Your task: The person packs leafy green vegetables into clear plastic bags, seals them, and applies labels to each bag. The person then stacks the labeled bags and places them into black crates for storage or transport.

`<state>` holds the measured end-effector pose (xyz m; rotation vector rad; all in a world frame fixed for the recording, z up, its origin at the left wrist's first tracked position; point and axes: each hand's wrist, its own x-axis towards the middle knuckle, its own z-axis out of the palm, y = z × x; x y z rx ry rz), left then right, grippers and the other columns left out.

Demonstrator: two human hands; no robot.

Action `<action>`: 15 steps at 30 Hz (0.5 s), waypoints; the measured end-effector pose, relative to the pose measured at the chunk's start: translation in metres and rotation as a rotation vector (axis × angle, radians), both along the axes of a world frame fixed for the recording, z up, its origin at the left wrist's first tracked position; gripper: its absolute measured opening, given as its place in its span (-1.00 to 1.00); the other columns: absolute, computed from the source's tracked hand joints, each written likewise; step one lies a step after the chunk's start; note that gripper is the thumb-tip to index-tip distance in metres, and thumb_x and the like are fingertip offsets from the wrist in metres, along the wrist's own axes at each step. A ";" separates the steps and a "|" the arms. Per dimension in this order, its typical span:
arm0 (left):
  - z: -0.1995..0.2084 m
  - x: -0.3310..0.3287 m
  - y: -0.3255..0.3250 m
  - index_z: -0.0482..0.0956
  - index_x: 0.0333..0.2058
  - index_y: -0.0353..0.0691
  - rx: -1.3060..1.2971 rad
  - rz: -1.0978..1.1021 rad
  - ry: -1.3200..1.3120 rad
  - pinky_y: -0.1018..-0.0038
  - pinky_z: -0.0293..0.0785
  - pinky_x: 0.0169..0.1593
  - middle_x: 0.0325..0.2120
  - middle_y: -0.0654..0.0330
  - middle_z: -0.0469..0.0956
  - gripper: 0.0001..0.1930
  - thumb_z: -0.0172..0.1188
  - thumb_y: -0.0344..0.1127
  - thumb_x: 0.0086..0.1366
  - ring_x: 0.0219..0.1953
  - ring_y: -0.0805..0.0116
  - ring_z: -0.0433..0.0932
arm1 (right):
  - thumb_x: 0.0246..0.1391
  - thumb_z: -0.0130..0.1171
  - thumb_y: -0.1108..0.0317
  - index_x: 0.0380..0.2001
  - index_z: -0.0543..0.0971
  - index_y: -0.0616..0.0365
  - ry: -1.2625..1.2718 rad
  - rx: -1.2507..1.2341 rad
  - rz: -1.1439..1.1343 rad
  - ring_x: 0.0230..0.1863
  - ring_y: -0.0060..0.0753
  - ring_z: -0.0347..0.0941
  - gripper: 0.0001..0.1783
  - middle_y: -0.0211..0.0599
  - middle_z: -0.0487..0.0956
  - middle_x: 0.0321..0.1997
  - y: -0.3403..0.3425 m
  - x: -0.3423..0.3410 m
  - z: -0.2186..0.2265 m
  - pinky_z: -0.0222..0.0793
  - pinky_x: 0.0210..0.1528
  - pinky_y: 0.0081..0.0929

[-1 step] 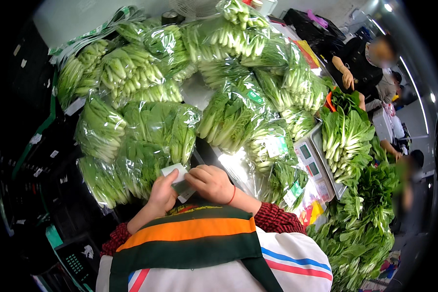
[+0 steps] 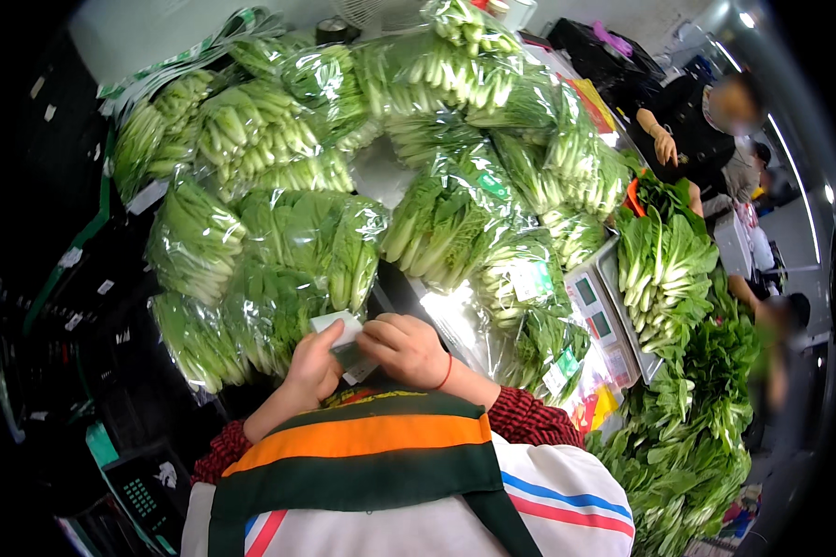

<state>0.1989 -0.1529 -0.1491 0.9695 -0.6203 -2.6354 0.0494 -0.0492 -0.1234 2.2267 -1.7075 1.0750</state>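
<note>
Your left hand point(image 2: 314, 364) pinches white labels point(image 2: 350, 327), right by the bagged greens point(image 2: 269, 311); your right hand point(image 2: 411, 353) curls at their edge, knuckles hiding its grip: can't tell!

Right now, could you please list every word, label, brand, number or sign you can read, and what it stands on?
I can quote none.
White-and-green labels on bagged greens: print too small.
Displays on the scale: too small and blurred.
White slip between the left hand and right hand: no legible print.
Yellow lettering on the green apron: too blurred.
</note>
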 end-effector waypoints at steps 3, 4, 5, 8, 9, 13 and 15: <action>0.005 0.001 0.003 0.38 -0.10 -0.39 -0.019 0.113 -0.054 0.27 0.44 -0.10 -0.19 0.04 0.48 -0.66 -0.05 -0.20 0.33 -0.19 0.18 0.50 | -0.28 0.15 0.58 -0.41 0.55 0.13 -0.244 -0.018 0.048 -0.34 -0.20 0.44 -0.75 -0.31 0.49 -0.40 -0.006 -0.009 0.000 0.40 -0.35 -0.41; 0.001 0.005 0.000 0.39 -0.12 -0.37 -0.060 0.188 -0.057 0.28 0.45 -0.09 -0.21 0.04 0.49 -0.66 -0.06 -0.18 0.33 -0.19 0.21 0.51 | -0.22 0.14 0.62 -0.44 0.55 0.14 -0.409 0.017 0.017 -0.38 -0.27 0.45 -0.81 -0.30 0.51 -0.44 -0.009 -0.017 0.008 0.39 -0.35 -0.45; 0.000 0.009 -0.003 0.39 -0.13 -0.36 -0.101 0.243 -0.072 0.29 0.46 -0.10 -0.21 0.05 0.49 -0.67 -0.06 -0.18 0.34 -0.20 0.22 0.51 | -0.18 0.14 0.57 -0.46 0.55 0.14 -0.584 -0.033 -0.204 -0.48 -0.20 0.44 -0.86 -0.25 0.52 -0.48 -0.012 -0.029 0.016 0.39 -0.42 -0.48; 0.013 0.026 -0.011 0.40 -0.16 -0.35 -0.194 0.354 -0.074 0.33 0.47 -0.12 -0.27 0.07 0.52 -0.69 -0.09 -0.18 0.35 -0.26 0.26 0.54 | -0.13 0.20 0.51 -0.34 0.55 0.23 -0.577 -0.011 -0.658 -0.41 -0.28 0.47 -0.81 -0.24 0.53 -0.42 -0.028 -0.118 -0.009 0.40 -0.32 -0.46; 0.010 0.033 -0.014 0.41 -0.16 -0.36 -0.276 0.390 -0.080 0.34 0.48 -0.14 -0.29 0.06 0.52 -0.69 -0.10 -0.20 0.35 -0.27 0.25 0.55 | -0.10 0.21 0.49 -0.30 0.52 0.29 -0.168 0.019 -0.789 -0.38 -0.32 0.46 -0.78 -0.21 0.52 -0.36 -0.035 -0.138 -0.016 0.40 -0.31 -0.50; 0.039 0.049 -0.016 0.38 -0.13 -0.38 -0.365 0.342 0.036 0.30 0.47 -0.10 -0.22 -0.02 0.51 -0.66 -0.09 -0.18 0.34 -0.19 0.15 0.53 | -0.15 0.26 0.46 0.06 0.33 0.19 -0.126 -0.169 -0.621 -0.12 -0.26 0.41 -0.38 -0.07 0.43 -0.11 -0.080 -0.113 -0.005 0.42 -0.27 -0.48; 0.046 0.060 -0.006 0.37 -0.10 -0.38 -0.316 0.143 0.080 0.30 0.46 -0.08 -0.20 -0.04 0.50 -0.65 -0.07 -0.19 0.33 -0.18 0.14 0.53 | -0.14 0.30 0.35 0.14 0.23 0.21 -0.582 0.060 -0.418 -0.14 -0.28 0.42 -0.25 -0.09 0.46 -0.09 -0.124 -0.074 -0.022 0.42 -0.16 -0.46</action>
